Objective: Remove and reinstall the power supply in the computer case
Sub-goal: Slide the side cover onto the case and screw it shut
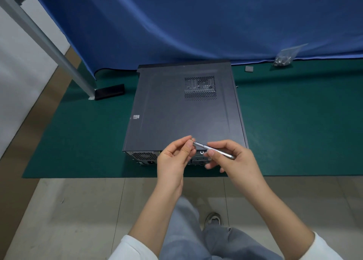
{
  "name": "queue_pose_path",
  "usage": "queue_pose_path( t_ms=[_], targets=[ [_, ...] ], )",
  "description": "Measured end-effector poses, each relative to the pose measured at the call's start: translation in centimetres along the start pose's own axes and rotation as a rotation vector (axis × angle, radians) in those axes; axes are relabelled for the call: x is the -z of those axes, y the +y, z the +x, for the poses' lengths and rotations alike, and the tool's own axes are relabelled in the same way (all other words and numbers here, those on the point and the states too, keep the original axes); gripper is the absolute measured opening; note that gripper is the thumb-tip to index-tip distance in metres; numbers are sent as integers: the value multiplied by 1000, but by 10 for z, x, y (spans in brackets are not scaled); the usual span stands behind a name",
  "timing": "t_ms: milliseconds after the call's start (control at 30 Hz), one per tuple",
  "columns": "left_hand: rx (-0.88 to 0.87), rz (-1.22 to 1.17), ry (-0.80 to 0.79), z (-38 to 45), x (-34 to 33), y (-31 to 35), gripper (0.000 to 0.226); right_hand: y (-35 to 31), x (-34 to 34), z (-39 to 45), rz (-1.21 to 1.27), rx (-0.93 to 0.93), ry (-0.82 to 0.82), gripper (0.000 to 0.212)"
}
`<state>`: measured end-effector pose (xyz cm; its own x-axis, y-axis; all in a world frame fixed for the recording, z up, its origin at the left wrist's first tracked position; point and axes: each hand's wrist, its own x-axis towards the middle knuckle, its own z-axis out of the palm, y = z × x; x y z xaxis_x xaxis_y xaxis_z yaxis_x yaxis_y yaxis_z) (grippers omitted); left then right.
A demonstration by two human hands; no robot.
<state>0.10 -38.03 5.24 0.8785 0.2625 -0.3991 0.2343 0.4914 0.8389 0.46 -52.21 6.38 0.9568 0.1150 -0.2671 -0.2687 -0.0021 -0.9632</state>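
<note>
The right hand (pixel 233 159) grips a slim silver screwdriver (pixel 214 150); the left hand (pixel 174 157) pinches at its tip — what it pinches is too small to tell. Both hover over the near rear edge of the black metal computer case (pixel 176 110), lying flat with a perforated vent. Green mat (pixel 294 122) spreads bare either side — blue cloth (pixel 196 24) beyond.

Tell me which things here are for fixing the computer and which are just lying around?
For the job: computer case, silver screwdriver in the right hand, left hand pinching at its tip, bag of screws.

Lying about: black flat box, small grey square, blue cloth.
</note>
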Motion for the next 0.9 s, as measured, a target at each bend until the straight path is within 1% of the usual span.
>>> queue_pose_path(
  t_ms=[67,133,200,233,333,400,467,567,767,900],
  targets=[
    [28,14,22,0,-3,-7,12,13,0,-1,-87,-21,8,11],
    [71,30,36,2,-5,-11,10,29,2,-3,-265,-14,18,6],
    [138,35,37,5,-8,-16,14,43,5,-7,-407,-40,-5,14],
    [178,26,36,6,-10,-19,16,48,6,-8,-426,-61,-23,18],
    [272,7,54,8,-13,-32,16,57,10,-10,-385,-112,-83,20],
    [301,41,47,9,-15,-41,14,60,13,-10,-399,-135,-88,20],
    [321,97,40,11,-18,-50,12,64,17,-9,-430,-179,-65,19],
    [340,165,42,12,-26,-62,11,69,22,-7,-396,-270,-28,16],
    [447,124,61,7,-46,-79,15,78,31,-3,-398,-369,31,13],
    [474,162,59,6,-59,-85,22,82,37,-4,-360,-403,121,18]
  ],
)
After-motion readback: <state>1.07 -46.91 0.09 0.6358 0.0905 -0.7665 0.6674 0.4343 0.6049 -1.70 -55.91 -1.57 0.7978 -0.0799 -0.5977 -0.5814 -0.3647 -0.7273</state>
